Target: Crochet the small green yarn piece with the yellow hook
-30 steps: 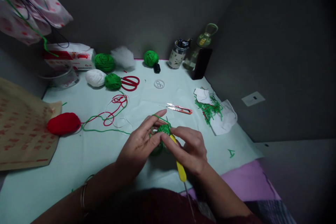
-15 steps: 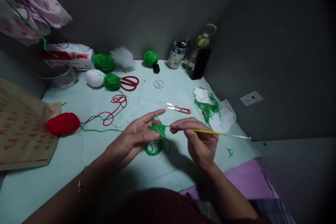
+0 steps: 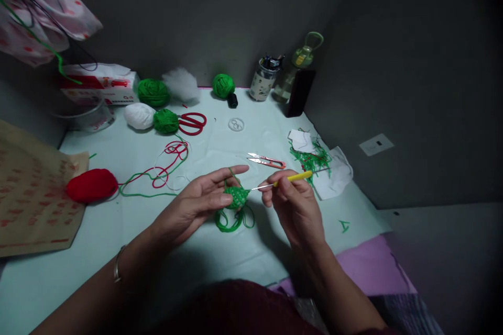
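My left hand (image 3: 200, 196) pinches a small green crochet piece (image 3: 237, 198), and a strand of green yarn runs up over its raised index finger. Between the thumb and fingers of my right hand (image 3: 296, 199) is a crochet hook (image 3: 296, 177) with a yellow grip. The hook's metal tip reaches left to the edge of the piece, where the yarn meets it. Loose loops of green yarn (image 3: 228, 222) hang below the piece. Just beyond my hands lie thread snips (image 3: 267, 160) with orange handles.
Red-handled scissors (image 3: 192, 123), a green yarn ball (image 3: 223, 86) and a pen cup (image 3: 262, 81) stand towards the back. A red yarn ball (image 3: 92, 185) sits at left beside a paper bag (image 3: 39, 193). Green yarn scraps (image 3: 310, 157) are at right, before a phone (image 3: 301, 94).
My right hand has turned, tilting the hook so its back end points up and right and more of the yellow grip shows. My left hand keeps its hold on the crochet piece.
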`<state>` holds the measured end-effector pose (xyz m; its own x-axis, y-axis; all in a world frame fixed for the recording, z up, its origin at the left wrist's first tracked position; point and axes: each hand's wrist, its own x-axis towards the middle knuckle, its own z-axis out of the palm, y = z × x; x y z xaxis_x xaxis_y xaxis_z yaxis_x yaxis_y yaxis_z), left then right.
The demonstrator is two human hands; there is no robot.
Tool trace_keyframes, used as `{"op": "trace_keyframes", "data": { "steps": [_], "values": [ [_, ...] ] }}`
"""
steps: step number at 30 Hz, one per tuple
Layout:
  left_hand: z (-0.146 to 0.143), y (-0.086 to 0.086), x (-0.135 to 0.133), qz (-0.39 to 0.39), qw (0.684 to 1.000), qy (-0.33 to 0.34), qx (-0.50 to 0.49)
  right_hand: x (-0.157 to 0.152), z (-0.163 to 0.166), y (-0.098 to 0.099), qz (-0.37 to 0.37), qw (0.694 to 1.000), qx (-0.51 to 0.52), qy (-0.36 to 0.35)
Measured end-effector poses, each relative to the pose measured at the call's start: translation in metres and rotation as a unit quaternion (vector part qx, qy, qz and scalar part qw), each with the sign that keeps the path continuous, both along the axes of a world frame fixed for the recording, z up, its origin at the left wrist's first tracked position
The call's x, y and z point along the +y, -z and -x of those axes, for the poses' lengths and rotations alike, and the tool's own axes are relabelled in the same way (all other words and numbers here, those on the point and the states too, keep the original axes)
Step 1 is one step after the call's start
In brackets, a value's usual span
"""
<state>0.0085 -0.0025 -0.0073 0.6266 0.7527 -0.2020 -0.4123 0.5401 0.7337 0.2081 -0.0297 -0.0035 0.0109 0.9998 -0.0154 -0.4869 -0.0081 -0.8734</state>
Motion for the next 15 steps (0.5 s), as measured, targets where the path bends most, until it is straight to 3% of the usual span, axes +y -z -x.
{"op": "trace_keyframes", "data": {
  "steps": [5,11,15],
  "values": [
    [0.0011,0.0023,-0.0005,-0.021,1.0,0.0,0.023,-0.0013,-0.0028,0.0,0.047,0.999,0.012,-0.005],
    [-0.0054,0.0011,-0.0019,0.041,0.996,0.055,-0.048,-0.0006,0.0009,0.0014,-0.05,0.998,-0.024,-0.025],
    [-0.0044,0.002,-0.0013,0.067,0.992,0.06,-0.088,0.0005,0.0002,0.002,-0.069,0.996,-0.048,-0.019]
  ]
}}
